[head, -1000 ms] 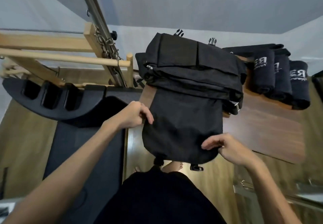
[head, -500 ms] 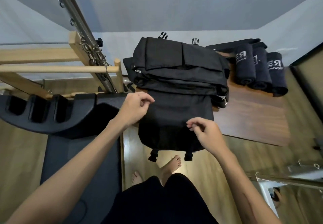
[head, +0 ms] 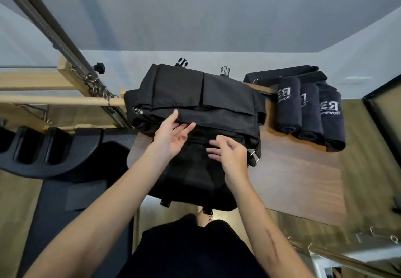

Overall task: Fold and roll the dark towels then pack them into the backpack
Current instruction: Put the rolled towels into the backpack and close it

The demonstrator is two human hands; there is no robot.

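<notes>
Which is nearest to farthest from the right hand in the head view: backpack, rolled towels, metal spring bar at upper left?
1. Backpack: directly under the right hand.
2. Rolled towels: to its right, on the wooden table.
3. Metal spring bar: far upper left, beyond the left hand.

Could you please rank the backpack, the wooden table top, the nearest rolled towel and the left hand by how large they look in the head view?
1. backpack and wooden table top: too close to rank, as the backpack covers part of the table.
2. nearest rolled towel and left hand: alike; the hand is nearer the camera.
</notes>
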